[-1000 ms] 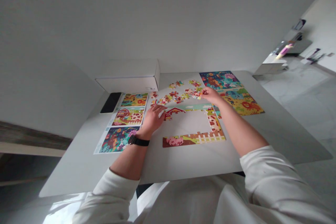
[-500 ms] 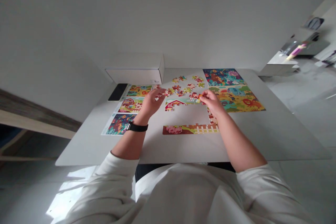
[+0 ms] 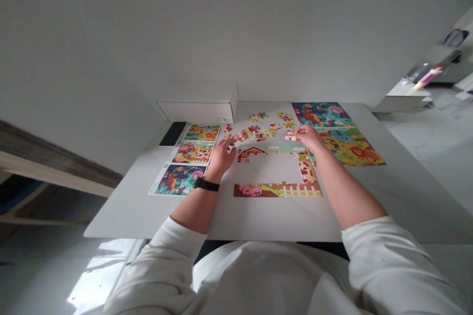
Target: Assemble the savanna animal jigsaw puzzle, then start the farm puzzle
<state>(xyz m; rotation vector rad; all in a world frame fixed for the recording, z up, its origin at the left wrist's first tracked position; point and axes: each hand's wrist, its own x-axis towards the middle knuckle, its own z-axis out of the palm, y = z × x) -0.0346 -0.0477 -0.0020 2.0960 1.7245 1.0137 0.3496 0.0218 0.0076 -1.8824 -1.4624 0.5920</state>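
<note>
A partly assembled farm jigsaw puzzle lies on the table, its border joined around a bare middle. A red barn shows at its upper left and a pink pig at its lower left. My right hand pinches a jigsaw piece just above the puzzle's top right edge. To the left, my left hand, with a dark band on the wrist, rests beside the barn corner, its fingers apart, close to the loose jigsaw pieces. More loose pieces are scattered beyond the puzzle.
A sheet with three small pictures lies at the left, below a black phone. A white box stands at the back against the wall. Two finished colourful puzzles lie at the right. The table's front edge is by my body.
My right hand has shifted a little right of the loose pieces with a piece in its fingers. My left hand has drawn back toward me from the pieces. The view has shifted slightly.
</note>
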